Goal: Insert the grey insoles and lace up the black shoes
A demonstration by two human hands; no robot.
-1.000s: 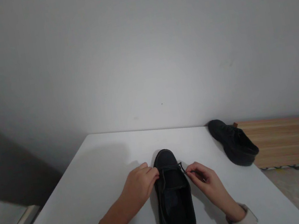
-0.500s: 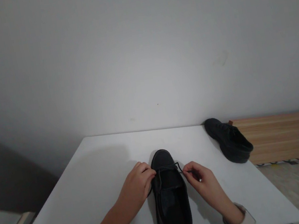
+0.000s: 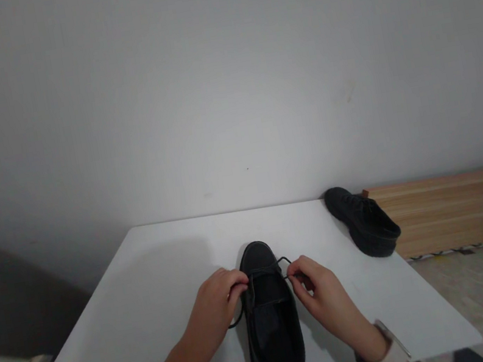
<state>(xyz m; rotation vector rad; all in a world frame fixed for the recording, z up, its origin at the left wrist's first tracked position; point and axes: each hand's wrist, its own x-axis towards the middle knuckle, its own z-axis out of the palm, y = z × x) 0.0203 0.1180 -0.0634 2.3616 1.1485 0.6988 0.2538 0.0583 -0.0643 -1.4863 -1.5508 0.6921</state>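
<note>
A black shoe (image 3: 258,256) stands on the white table with its toe pointing away from me and its opening facing me. On its left side my left hand (image 3: 221,295) is closed, thumb and fingertips pinching the edge of the lacing flap. A loose end of black shoelace (image 3: 237,322) curves out below that hand. To the right of the shoe, my right hand (image 3: 320,291) pinches the lace between thumb and forefinger. A small loop of lace rises from the shoe's right edge to these fingers. Exactly what lies under my left fingertips is partly hidden.
A second black shoe (image 3: 362,221), laced, stands at the table's far right edge. The white table (image 3: 162,262) meets a grey wall (image 3: 230,115) at the back. Beyond its right side are a wood-grain panel (image 3: 454,210) and the floor (image 3: 481,283).
The lace loop at the shoe's right side has changed shape and now reaches my right fingers higher up. More lace shows below my left hand. The whole view has shifted slightly.
</note>
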